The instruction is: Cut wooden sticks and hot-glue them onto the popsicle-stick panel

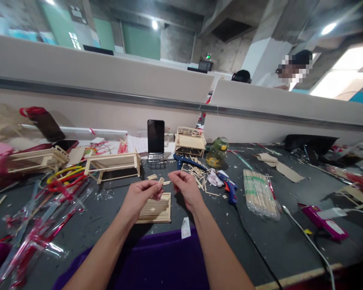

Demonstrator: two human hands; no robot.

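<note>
Between the thumb and fingers of my left hand (pixel 143 193) is a small bundle of short wooden sticks (pixel 161 181). My right hand (pixel 184 187) is just to the right of it, its thumb and fingertips pinched together; whatever they hold, if anything, is too small to make out. Below my hands a flat wooden stick panel (pixel 157 209) with a framed edge lies on the dark table, partly covered by my left hand. A few short stick pieces (pixel 152 177) lie just beyond my fingers.
Behind stand small wooden stick models (pixel 116 164), a phone (pixel 156 137) on a wire stand, and a green bottle (pixel 218 152). To the right are a blue glue gun (pixel 230 189) with its cord and a bag of sticks (pixel 260 193). Plastic wrappers (pixel 39 233) litter the left.
</note>
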